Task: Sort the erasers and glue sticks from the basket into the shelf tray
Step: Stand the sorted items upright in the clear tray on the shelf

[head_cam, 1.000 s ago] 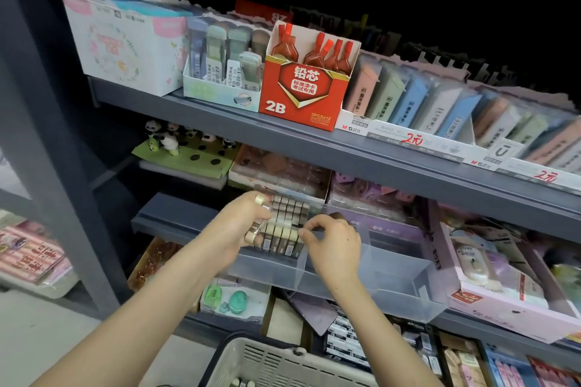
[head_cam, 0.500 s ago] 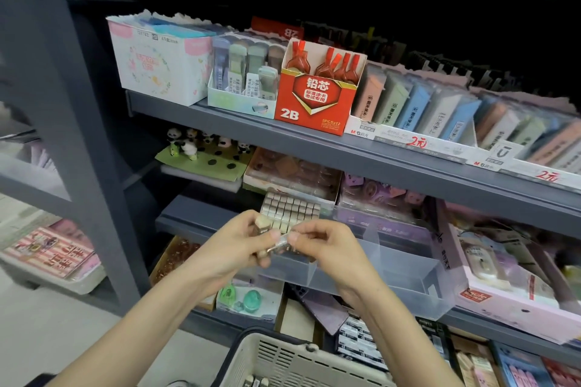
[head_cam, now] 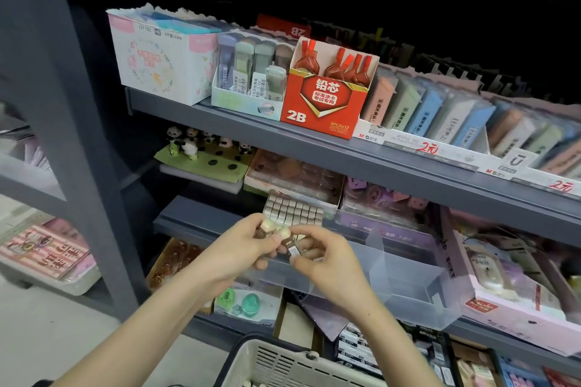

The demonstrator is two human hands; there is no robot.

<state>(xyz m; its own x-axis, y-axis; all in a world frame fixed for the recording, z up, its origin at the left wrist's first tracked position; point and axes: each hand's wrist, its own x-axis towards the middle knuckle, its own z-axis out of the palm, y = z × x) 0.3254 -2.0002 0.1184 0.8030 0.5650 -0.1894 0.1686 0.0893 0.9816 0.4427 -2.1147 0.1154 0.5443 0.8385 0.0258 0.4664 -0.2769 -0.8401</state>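
Grey shop shelving [head_cam: 314, 154] carries a clear tray [head_cam: 408, 280] directly behind your hands. Your right hand [head_cam: 327, 264] pinches one eraser [head_cam: 293, 247] by its labelled lower end, so the body projects above the fingertips. Its long axis runs steeply, white end up and tilted toward your left hand [head_cam: 232, 248], which grips another eraser [head_cam: 261, 229] upright. Filed erasers [head_cam: 292, 214] stand in the tray's left compartment, and the basket [head_cam: 283, 364] sits below.

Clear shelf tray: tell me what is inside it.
Rows of erasers stand in the left compartment of the clear tray; nothing shows in the right one. The left hand and right hand, each holding loose erasers, hide the left one's front.
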